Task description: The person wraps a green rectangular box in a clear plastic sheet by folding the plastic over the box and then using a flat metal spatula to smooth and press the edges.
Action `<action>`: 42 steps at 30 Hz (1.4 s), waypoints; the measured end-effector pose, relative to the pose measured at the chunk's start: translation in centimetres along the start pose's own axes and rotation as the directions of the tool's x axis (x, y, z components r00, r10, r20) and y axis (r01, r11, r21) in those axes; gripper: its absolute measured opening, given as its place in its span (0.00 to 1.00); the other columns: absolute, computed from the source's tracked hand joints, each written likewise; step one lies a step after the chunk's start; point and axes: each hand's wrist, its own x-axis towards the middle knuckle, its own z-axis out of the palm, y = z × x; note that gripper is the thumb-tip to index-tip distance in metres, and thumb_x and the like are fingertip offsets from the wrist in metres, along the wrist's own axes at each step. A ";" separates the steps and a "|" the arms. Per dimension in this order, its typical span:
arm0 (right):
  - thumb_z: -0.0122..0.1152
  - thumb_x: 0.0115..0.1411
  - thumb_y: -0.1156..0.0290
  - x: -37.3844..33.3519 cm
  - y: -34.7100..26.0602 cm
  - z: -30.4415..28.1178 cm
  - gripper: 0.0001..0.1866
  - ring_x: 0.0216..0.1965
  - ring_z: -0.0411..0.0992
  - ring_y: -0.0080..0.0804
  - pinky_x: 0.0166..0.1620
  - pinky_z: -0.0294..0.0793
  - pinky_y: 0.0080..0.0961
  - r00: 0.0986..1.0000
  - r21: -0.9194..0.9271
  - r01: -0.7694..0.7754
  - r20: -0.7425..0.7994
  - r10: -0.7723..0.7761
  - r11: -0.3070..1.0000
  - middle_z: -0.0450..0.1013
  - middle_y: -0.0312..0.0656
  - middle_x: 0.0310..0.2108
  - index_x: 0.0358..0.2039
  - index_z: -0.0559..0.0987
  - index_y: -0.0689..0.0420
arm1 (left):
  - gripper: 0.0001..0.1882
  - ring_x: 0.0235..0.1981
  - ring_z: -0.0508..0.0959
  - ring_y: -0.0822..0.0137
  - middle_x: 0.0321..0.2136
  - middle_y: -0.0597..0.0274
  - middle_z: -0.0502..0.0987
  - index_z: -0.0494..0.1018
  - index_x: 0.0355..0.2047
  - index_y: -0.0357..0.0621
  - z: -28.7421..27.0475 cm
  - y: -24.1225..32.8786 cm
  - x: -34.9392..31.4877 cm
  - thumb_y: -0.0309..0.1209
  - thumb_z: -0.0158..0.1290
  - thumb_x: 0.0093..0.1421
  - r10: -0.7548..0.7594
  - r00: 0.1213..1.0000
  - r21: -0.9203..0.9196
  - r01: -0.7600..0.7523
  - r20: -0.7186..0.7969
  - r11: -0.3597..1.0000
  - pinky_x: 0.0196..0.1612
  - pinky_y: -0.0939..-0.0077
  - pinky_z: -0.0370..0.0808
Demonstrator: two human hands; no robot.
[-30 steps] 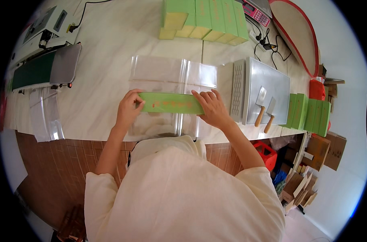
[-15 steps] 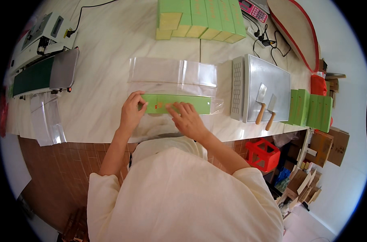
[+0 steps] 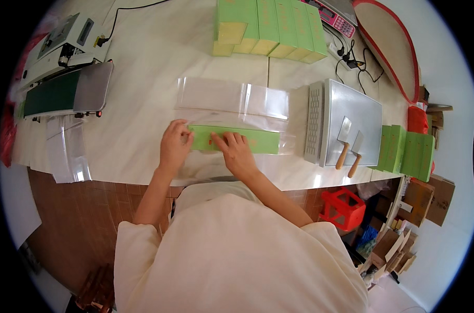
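A long green box (image 3: pixel 260 142) lies crosswise on the table in front of me, with clear plastic (image 3: pixel 287 144) showing past its right end. My left hand (image 3: pixel 175 142) is at the box's left end, its fingers curled in and the thumb close to the forefinger. Whatever sits between those fingers is too small to make out. My right hand (image 3: pixel 237 152) rests on the top face near the middle, fingers stretched and apart, gripping nothing. Just beyond the box, flat clear plastic bags (image 3: pixel 211 95) lie on the table.
Several green boxes (image 3: pixel 268 31) stand at the back. To the right, two wooden-handled blades (image 3: pixel 343 141) lie on a grey metal case (image 3: pixel 364 109), near more green boxes (image 3: pixel 416 151). A machine with a green belt (image 3: pixel 52 96) and more clear bags (image 3: pixel 67 148) are left.
The whole view has shifted, so the table's things appear farther right and lower. My right hand has slid left along the box. My left fingers have drawn closer together at its end.
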 end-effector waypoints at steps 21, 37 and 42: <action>0.53 0.53 0.79 0.2 -0.1 -0.7 0.25 0.43 0.67 0.40 0.45 0.66 0.35 0.999 0.065 -0.005 -0.049 0.008 0.998 0.68 0.43 0.38 0.54 0.72 0.56 | 0.14 0.34 0.78 0.72 0.33 0.60 0.80 0.77 0.40 0.34 -0.9 -2.8 0.2 0.33 0.61 0.60 -0.535 0.734 -0.426 0.679 0.419 0.598 0.38 0.79 0.75; 0.55 0.56 0.74 -0.4 0.0 0.5 0.20 0.42 0.68 0.38 0.44 0.66 0.34 0.997 0.059 -0.037 -0.064 0.041 0.998 0.69 0.42 0.38 0.50 0.75 0.54 | 0.11 0.30 0.74 0.75 0.30 0.66 0.77 0.77 0.34 0.36 -0.6 -4.4 0.0 0.34 0.59 0.63 -0.529 0.736 -0.457 0.677 0.423 0.576 0.42 0.79 0.75; 0.55 0.56 0.72 -0.4 0.1 0.8 0.18 0.41 0.68 0.38 0.44 0.67 0.33 0.993 0.042 -0.037 -0.110 0.041 0.998 0.69 0.42 0.38 0.49 0.76 0.54 | 0.11 0.29 0.71 0.77 0.28 0.69 0.75 0.76 0.35 0.39 -0.7 -4.5 0.1 0.36 0.57 0.64 -0.496 0.739 -0.444 0.672 0.455 0.593 0.41 0.80 0.73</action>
